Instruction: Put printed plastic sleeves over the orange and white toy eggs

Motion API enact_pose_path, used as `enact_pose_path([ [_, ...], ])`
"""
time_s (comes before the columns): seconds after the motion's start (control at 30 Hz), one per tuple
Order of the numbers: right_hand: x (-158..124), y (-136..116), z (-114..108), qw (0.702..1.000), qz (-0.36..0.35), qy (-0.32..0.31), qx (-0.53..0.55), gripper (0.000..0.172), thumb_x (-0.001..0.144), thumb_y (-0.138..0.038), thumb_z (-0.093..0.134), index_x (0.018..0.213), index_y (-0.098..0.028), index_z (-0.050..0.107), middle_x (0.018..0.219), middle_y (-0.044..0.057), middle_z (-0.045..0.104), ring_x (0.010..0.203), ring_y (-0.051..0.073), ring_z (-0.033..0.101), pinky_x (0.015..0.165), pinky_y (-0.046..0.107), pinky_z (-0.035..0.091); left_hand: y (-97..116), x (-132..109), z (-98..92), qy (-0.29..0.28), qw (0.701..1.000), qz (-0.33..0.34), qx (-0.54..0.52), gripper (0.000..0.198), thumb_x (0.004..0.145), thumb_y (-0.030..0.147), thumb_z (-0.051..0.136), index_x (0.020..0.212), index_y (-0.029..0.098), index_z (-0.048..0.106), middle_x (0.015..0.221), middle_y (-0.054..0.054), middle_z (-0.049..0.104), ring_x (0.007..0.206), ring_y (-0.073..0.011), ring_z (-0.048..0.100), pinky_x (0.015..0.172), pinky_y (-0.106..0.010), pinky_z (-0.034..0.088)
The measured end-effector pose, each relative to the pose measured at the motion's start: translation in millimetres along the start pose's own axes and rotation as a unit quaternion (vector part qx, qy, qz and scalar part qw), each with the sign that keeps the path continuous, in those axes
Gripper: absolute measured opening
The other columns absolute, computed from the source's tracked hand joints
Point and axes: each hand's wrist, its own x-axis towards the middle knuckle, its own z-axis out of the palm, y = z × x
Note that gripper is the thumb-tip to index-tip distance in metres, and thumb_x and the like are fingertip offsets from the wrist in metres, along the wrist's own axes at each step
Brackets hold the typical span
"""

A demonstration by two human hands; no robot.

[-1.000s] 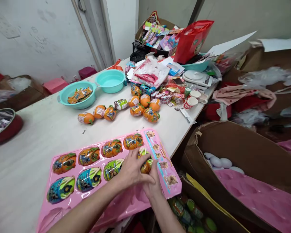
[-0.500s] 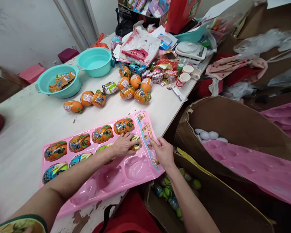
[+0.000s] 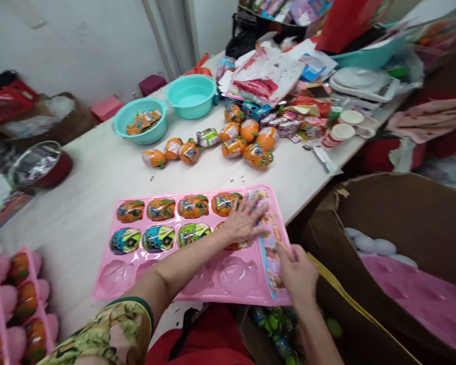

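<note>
A worn white table (image 3: 91, 203) fills the cluttered room. Across its near edge lies the long pink plastic tray of egg-shaped wells (image 3: 213, 291), long axis running left to right, printed end pointing right toward an open brown cardboard box (image 3: 403, 213); here the left hand (image 3: 245, 220) rests flat on the tray's right part, fingers spread, while the right hand (image 3: 298, 276) — fingers curled tight — pinches the tray's right edge. Farther off sit loose orange foil-wrapped eggs (image 3: 233, 147), two teal plastic bowls (image 3: 139, 121) and heaped packets — then the white wall (image 3: 79, 45).
</note>
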Motion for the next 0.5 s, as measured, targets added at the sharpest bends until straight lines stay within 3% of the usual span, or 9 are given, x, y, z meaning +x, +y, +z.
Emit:
enact_pose_path([
  [0.07, 8.0, 15.3, -6.2, 0.998, 0.053, -0.03, 0.0, 0.048, 0.075, -0.065, 0.055, 0.072, -0.018, 0.062, 0.053, 0.001, 0.056, 0.051, 0.018, 0.053, 0.048, 0.027, 0.039, -12.3, -17.6, -11.1, 0.049, 0.999, 0.003, 0.002, 0.077, 0.082, 0.067, 0.047, 0.146, 0.025, 0.034, 0.154, -0.01, 0.03, 0.145, -0.0323, 0.013, 0.115, -0.056, 0.011],
  [0.13, 18.7, 38.3, -7.2, 0.994, 0.074, -0.065, 0.041, 0.053, 0.069, -0.067, 0.061, 0.082, -0.016, 0.065, 0.067, 0.005, 0.066, 0.062, 0.021, 0.061, 0.054, 0.029, 0.046, -37.3, -52.0, -39.3, 0.111, 0.993, -0.019, 0.021, 0.067, 0.085, 0.06, 0.05, 0.143, 0.028, 0.039, 0.149, -0.009, 0.039, 0.144, -0.0288, 0.02, 0.116, -0.051, 0.012],
  [0.2, 23.5, 61.9, -5.3, 0.988, 0.091, -0.072, 0.106, 0.061, 0.062, -0.066, 0.066, 0.095, -0.015, 0.065, 0.089, 0.01, 0.07, 0.081, 0.025, 0.065, 0.069, 0.032, 0.053, -74.5, -103.1, -77.7, 0.171, 0.978, -0.102, 0.058, 0.057, 0.088, 0.05, 0.051, 0.139, 0.027, 0.044, 0.146, -0.01, 0.044, 0.142, -0.0282, 0.025, 0.117, -0.049, 0.012],
  [0.23, 22.3, 72.0, -4.2, 0.983, 0.109, -0.068, 0.132, 0.068, 0.059, -0.066, 0.069, 0.103, -0.014, 0.063, 0.1, 0.012, 0.069, 0.091, 0.026, 0.065, 0.077, 0.034, 0.053, -96.2, -133.2, -97.6, 0.212, 0.957, -0.184, 0.078, 0.055, 0.088, 0.045, 0.051, 0.138, 0.024, 0.045, 0.145, -0.012, 0.045, 0.141, -0.0287, 0.028, 0.117, -0.048, 0.012],
  [0.3, 13.9, 87.2, -2.5, 0.969, 0.175, -0.064, 0.159, 0.085, 0.054, -0.066, 0.071, 0.117, -0.012, 0.056, 0.117, 0.017, 0.064, 0.106, 0.03, 0.061, 0.087, 0.038, 0.052, -138.5, -197.6, -131.9, 0.271, 0.878, -0.382, 0.097, 0.064, 0.086, 0.042, 0.054, 0.141, 0.012, 0.04, 0.147, -0.02, 0.04, 0.14, -0.032, 0.028, 0.115, -0.048, 0.017],
  [0.37, 4.2, 95.2, -1.0, 0.957, 0.232, -0.081, 0.155, 0.097, 0.049, -0.067, 0.072, 0.125, -0.01, 0.051, 0.126, 0.021, 0.058, 0.112, 0.034, 0.058, 0.089, 0.042, 0.052, -168.4, -258.4, -152.8, 0.276, 0.758, -0.588, 0.056, 0.068, 0.083, 0.042, 0.055, 0.138, 0.005, 0.041, 0.144, -0.026, 0.04, 0.136, -0.0381, 0.034, 0.11, -0.052, 0.027],
  [0.43, 1.0, 96.6, 1.3, 0.956, 0.245, -0.103, 0.127, 0.099, 0.046, -0.064, 0.075, 0.126, -0.01, 0.052, 0.127, 0.022, 0.057, 0.111, 0.037, 0.059, 0.086, 0.044, 0.054, -180.4, -305.4, -158.6, 0.257, 0.677, -0.689, -0.015, 0.065, 0.079, 0.044, 0.058, 0.127, 0.001, 0.052, 0.129, -0.028, 0.054, 0.121, -0.0416, 0.049, 0.098, -0.052, 0.039],
  [0.5, 5.5, 91.9, 5.5, 0.955, 0.24, -0.133, 0.117, 0.09, 0.042, -0.059, 0.079, 0.116, -0.013, 0.058, 0.115, 0.019, 0.064, 0.103, 0.038, 0.064, 0.079, 0.044, 0.057, -179.1, -334.1, -154.1, 0.262, 0.645, -0.716, -0.053, 0.056, 0.076, 0.045, 0.062, 0.113, 0.003, 0.061, 0.11, -0.023, 0.066, 0.105, -0.0381, 0.06, 0.087, -0.046, 0.047],
])
